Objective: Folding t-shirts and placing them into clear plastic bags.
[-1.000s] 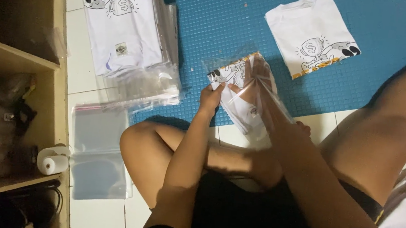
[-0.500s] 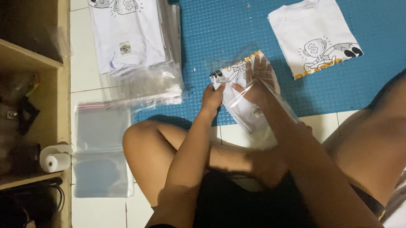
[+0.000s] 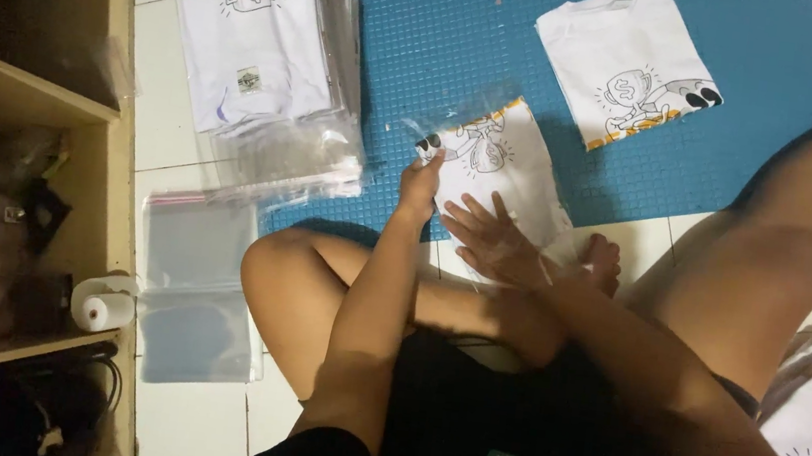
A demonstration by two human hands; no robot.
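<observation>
**Head view: both hands on a folded shirt in its clear bag**

Head camera looks down at you seated on the tiled floor, legs bent around your work. Your left hand pinches the near-left corner of a folded white T-shirt, fingers closed on the edge of the clear plastic bag that wraps it. Your right hand lies flat and spread on the shirt's lower half, fingers pointing toward 10 o'clock, pressing down rather than gripping. The two hands sit close together, just apart.

That shirt rests at the near edge of the blue cutting mat, partly over the tiles, directly at 12 o'clock from your lap. A second folded shirt lies unbagged on the mat at 1 o'clock, well apart from your hands. At 10 o'clock stands a stack of bagged shirts, overlapping the mat's left edge. At 9 o'clock a pile of empty clear bags lies on the tiles beside a wooden shelf unit, with a white roll at its foot.
</observation>
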